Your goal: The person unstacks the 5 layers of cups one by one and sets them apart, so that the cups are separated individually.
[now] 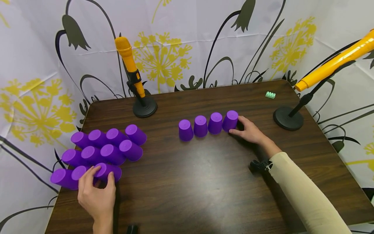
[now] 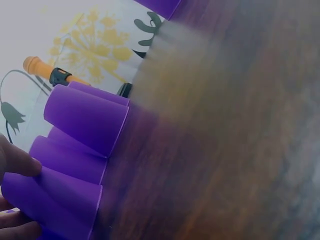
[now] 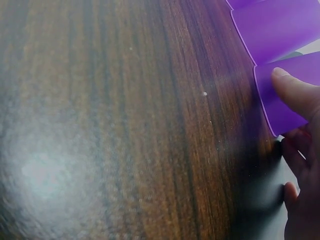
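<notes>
My left hand (image 1: 97,191) grips an upside-down purple cup (image 1: 108,172) at the right end of the nearest row on the left. In the left wrist view its fingertips (image 2: 32,167) lie on that cup's side. Several more upside-down purple cups stand close together behind and beside it, in three rows. Right of the table's middle, several upside-down purple cups (image 1: 200,126) form a single row. My right hand (image 1: 248,130) holds the rightmost cup (image 1: 230,120) of that row, with the thumb (image 3: 292,87) on its near side and the other fingers partly hidden behind it.
A yellow microphone (image 1: 128,58) on a black-based stand is at the back left; another yellow microphone (image 1: 336,61) leans over the right side. A small green toy brick (image 1: 270,95) lies near the back right edge. Floral fabric (image 1: 181,19) hangs behind the brown table (image 1: 193,195).
</notes>
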Tool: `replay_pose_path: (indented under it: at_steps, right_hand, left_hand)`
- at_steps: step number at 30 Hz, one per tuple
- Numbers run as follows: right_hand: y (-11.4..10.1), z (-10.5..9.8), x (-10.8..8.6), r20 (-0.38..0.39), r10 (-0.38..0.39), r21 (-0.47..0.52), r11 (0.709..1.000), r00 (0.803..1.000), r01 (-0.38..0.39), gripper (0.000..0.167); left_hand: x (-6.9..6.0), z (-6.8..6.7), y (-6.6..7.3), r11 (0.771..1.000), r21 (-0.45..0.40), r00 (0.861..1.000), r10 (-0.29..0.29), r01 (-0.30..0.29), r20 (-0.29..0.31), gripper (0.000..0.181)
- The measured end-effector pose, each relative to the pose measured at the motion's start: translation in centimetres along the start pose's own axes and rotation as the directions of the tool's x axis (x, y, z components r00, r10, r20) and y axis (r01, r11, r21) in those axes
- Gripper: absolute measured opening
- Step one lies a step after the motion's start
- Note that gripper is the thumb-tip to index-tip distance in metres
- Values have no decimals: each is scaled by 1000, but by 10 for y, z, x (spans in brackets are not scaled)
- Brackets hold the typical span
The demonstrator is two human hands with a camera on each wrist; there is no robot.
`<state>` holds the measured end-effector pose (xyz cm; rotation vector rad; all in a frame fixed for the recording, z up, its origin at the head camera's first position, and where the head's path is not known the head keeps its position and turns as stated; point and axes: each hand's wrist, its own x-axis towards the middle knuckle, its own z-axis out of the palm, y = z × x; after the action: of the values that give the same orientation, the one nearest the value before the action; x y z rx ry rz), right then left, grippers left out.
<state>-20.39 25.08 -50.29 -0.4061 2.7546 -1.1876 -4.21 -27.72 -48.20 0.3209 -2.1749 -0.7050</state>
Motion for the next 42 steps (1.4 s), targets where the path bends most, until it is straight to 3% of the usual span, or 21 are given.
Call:
replay_pose_path:
  at_steps: [4, 6, 9, 12, 16, 19, 20, 22, 26, 28, 31, 34, 36, 37, 39, 42]
  right_hand:
    - [0, 0, 0, -8, -7, -7, 1000, 1000, 7, 68]
    - [0, 0, 0, -14, -13, -12, 1000, 1000, 12, 67]
    - [0, 0, 1, -21, -18, -19, 1000, 1000, 18, 67]
    - [1, 0, 0, -19, -18, -22, 1000, 1000, 18, 67]
    - [1, 0, 0, -18, -17, -20, 1000, 1000, 17, 67]
    - [1, 0, -1, -16, -14, -22, 1000, 1000, 14, 67]
    - [1, 0, -1, -15, -12, -23, 1000, 1000, 12, 67]
    - [1, 0, -1, -14, -8, -24, 1000, 1000, 8, 68]
    - [1, 0, -1, -13, -1, -22, 1000, 1000, 1, 69]
    - [1, 0, -1, -13, 1, -22, 1000, 1000, -2, 69]
    - [1, 0, 0, -10, 2, -24, 1000, 1000, -3, 69]
    - [1, 0, 0, -11, 4, -24, 1000, 1000, -5, 69]
    - [1, 0, 0, -11, 6, -24, 1000, 1000, -6, 69]
    - [2, 0, 0, -10, 7, -24, 1000, 1000, -7, 69]
    - [2, 1, 0, -10, 8, -22, 1000, 1000, -8, 70]
    - [2, 1, 1, -10, 4, -23, 1000, 1000, -4, 70]
  left_hand:
    - [2, -6, 4, 1000, 23, 1000, 15, -14, -8, 40]
    - [6, -10, 11, 1000, 20, 999, 6, -5, -51, 39]
    - [15, -15, 31, 1000, -25, 991, -15, 12, -131, 35]
    - [24, -18, 61, 991, -131, 984, 0, -24, -178, 32]
    - [31, -10, 93, 947, -280, 986, 132, -156, -101, 31]
    - [31, 7, 102, 910, -347, 966, 257, -228, 38, 35]
    - [31, 14, 104, 901, -358, 949, 297, -244, 101, 38]
    - [30, 28, 108, 894, -359, 899, 365, -267, 240, 46]
    - [29, 59, 122, 898, -330, 764, 426, -291, 485, 63]
    - [27, 75, 130, 902, -320, 710, 426, -290, 560, 68]
    - [23, 100, 139, 907, -321, 656, 420, -273, 627, 74]
    - [17, 124, 146, 902, -343, 626, 428, -260, 652, 76]
    - [14, 138, 150, 895, -369, 624, 441, -251, 645, 75]
    - [12, 143, 151, 892, -378, 631, 445, -248, 635, 73]
    - [9, 153, 153, 888, -393, 656, 445, -237, 610, 67]
    - [6, 162, 154, 885, -417, 708, 431, -209, 560, 54]
